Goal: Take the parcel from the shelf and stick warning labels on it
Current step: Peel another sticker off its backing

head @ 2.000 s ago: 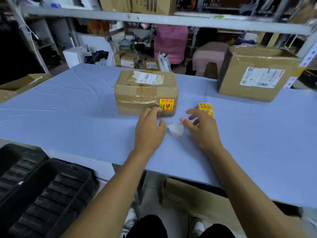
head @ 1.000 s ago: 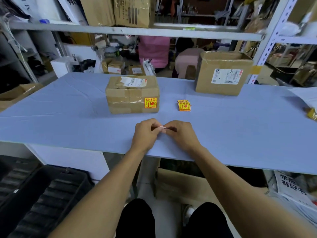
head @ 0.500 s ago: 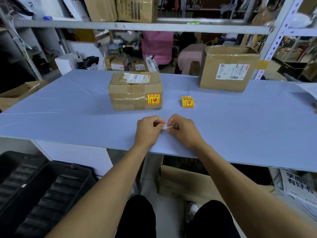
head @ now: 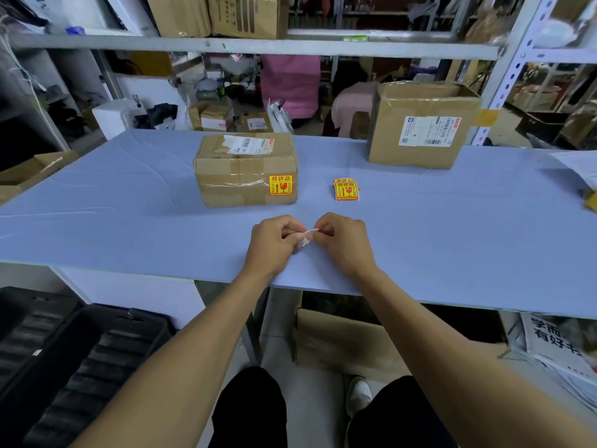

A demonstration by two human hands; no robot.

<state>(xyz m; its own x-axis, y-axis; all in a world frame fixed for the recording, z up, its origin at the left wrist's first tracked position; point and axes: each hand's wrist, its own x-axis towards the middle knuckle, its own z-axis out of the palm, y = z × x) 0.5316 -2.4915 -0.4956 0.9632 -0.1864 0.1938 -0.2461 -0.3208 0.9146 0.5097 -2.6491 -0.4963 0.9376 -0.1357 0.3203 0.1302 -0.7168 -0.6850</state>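
Note:
A small taped cardboard parcel (head: pixel 239 171) sits on the blue table (head: pixel 452 227), left of centre. A yellow-and-red warning label (head: pixel 281 185) is stuck on the right end of its front face. A small stack of the same labels (head: pixel 346 189) lies on the table to the parcel's right. Nearer to me, above the table's front part, my left hand (head: pixel 273 245) and my right hand (head: pixel 344 242) pinch a small crumpled piece of white backing paper (head: pixel 307 237) between their fingertips.
A bigger cardboard box (head: pixel 420 124) with a shipping label stands at the back right. Papers (head: pixel 578 164) lie at the right edge. A metal shelf (head: pixel 258 46) with cartons runs above the back. A black case (head: pixel 74 357) and a flat carton (head: pixel 349 344) sit below the table.
Two seconds ago my hands were near the parcel and the paper scrap lay on the table. They picked it up, drew back toward me and now squeeze it between them.

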